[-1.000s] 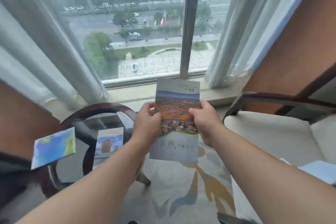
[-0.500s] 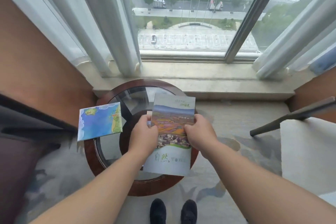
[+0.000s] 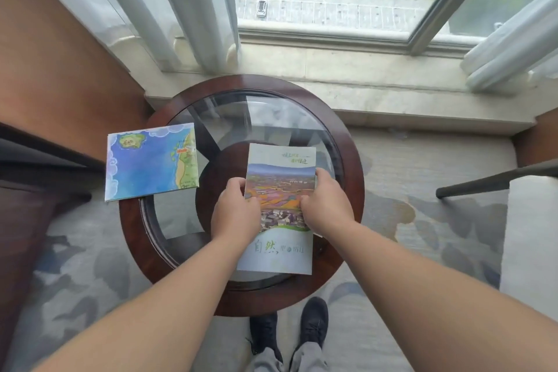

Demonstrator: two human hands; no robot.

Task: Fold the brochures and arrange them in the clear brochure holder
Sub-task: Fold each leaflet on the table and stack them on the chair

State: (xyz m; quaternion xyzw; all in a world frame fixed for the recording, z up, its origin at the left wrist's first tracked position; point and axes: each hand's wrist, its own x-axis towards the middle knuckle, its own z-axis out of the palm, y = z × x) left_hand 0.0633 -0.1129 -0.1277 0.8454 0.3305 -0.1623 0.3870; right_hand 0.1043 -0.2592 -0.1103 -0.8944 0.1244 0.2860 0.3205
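Paper landscape brochure (image 3: 280, 166), side edges pinched by my left hand (image 3: 234, 214) and right hand (image 3: 327, 205); uneven pull could skew the fold.

Single head-worn wide-angle view, looking steeply down from directly above round dark-wood glass-topped table (image 3: 347, 136), close range; faces window beyond table; wearer's shoes below table's near rim.

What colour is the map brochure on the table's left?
The map brochure is mostly blue; head view.
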